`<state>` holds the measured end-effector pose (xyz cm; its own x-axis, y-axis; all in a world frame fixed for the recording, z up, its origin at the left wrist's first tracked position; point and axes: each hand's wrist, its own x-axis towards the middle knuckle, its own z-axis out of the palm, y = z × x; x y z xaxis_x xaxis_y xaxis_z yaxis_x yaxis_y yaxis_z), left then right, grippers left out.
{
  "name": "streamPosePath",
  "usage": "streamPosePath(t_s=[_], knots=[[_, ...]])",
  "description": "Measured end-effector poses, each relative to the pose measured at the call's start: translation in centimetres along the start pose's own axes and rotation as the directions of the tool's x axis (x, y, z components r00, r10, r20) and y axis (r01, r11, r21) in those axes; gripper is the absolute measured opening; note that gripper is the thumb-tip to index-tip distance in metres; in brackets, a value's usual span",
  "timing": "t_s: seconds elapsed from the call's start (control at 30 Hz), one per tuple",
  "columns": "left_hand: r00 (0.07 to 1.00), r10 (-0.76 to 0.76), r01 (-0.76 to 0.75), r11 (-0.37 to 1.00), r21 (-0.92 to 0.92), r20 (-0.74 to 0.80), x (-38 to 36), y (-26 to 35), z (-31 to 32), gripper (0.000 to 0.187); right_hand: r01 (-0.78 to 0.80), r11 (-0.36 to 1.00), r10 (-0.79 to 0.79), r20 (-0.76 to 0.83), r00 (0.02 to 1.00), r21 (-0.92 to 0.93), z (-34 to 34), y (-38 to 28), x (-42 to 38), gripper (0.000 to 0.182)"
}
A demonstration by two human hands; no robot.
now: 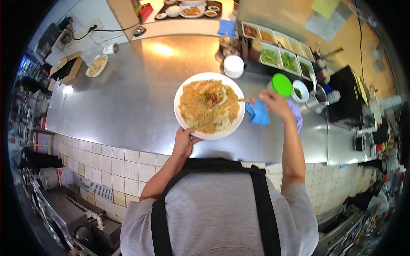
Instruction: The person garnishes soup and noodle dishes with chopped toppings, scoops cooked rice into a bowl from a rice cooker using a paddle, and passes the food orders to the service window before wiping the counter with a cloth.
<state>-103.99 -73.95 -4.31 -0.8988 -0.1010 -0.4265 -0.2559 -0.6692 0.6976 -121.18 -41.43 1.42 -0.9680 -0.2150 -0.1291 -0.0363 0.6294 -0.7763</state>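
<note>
A large white plate (178, 120) is heaped with thin fried noodles (192, 109), topped with cabbage, carrot strips and browned bits. My left hand (184, 143) grips the plate at its lower left rim, thumb above and fingers underneath. To the right, my right hand (275, 103) is closed, its fingers pinched and a little blurred. A thin wooden utensil (247, 100), like chopsticks, reaches from those fingers to the plate's right rim. Just below it, a blue cloth (258, 112) lies on the steel counter (115, 102).
A green lid (282, 85), a bowl of greens (300, 91) and a purple cloth (294, 114) lie right. White ingredient trays (269, 55) and stacked white dishes (233, 66) stand behind. An oval noodle dish (97, 66) and cardboard box (67, 67) are left; a loaded tray (164, 9) is at the back.
</note>
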Motion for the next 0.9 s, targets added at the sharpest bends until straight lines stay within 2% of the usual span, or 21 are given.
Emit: streamPosePath(t_s=[0.07,0.13,0.2,0.27,0.37,0.5,0.53,0.67,0.73,0.77,0.87,0.9], knots=[[0.999,0.036,-0.036,0.999,0.007,-0.027,0.2,-0.5,0.0,0.042,0.13,0.961,-0.162,-0.115,0.98,-0.244,-0.2,3.2,-2.5,0.044],[0.997,0.063,-0.063,0.998,0.003,-0.052,0.4,-1.1,0.0,0.044,0.273,0.919,-0.312,-0.101,0.945,-0.285,1.4,8.7,-5.3,0.042],[0.995,0.082,-0.081,0.997,0.018,-0.058,0.2,-1.7,-0.1,0.044,0.245,0.799,-0.433,-0.241,0.869,-0.55,3.7,10.2,-10.9,0.043],[0.996,0.068,-0.067,0.997,0.024,-0.061,-0.1,-1.9,0.6,0.045,0.15,0.843,-0.386,-0.387,0.837,-0.517,5.5,11.8,-15.8,0.045],[0.99,0.141,-0.142,0.989,0.032,0.028,2.8,-3.8,-0.8,0.046,-0.002,0.857,-0.301,-0.504,0.809,-0.515,8.7,15.9,-18.9,0.044],[0.958,0.273,-0.279,0.959,0.059,0.086,5.0,-5.5,-1.1,0.047,-0.147,0.816,-0.241,-0.559,0.794,-0.559,10.7,18.8,-26.1,0.043],[0.945,0.315,-0.32,0.946,0.058,0.083,8.5,-5.5,-2.5,0.048,-0.132,0.823,-0.255,-0.566,0.784,-0.553,13.0,20.7,-24.8,0.043],[0.915,0.403,-0.403,0.915,0.002,0.025,14.4,-7.5,-2.3,0.049,-0.129,0.829,-0.275,-0.597,0.753,-0.544,16.2,26.0,-28.1,0.043],[0.911,0.409,-0.405,0.912,-0.067,0.061,17.1,-8.0,-1.8,0.05,-0.127,0.836,-0.279,-0.613,0.739,-0.534,17.4,28.4,-29.3,0.044],[0.901,0.429,-0.424,0.902,-0.087,0.056,21.6,-7.0,-3.0,0.05,-0.104,0.847,-0.282,-0.607,0.742,-0.521,19.7,30.2,-24.6,0.044],[0.913,0.383,-0.373,0.923,-0.092,0.138,22.5,-6.9,-2.4,0.041,-0.102,0.853,-0.273,-0.603,0.749,-0.513,19.8,31.9,-24.1,0.044],[0.918,0.345,-0.357,0.934,0.027,0.195,22.1,-6.7,-2.6,0.042,-0.1,0.855,-0.27,-0.602,0.751,-0.508,19.6,32.1,-23.9,0.044]])
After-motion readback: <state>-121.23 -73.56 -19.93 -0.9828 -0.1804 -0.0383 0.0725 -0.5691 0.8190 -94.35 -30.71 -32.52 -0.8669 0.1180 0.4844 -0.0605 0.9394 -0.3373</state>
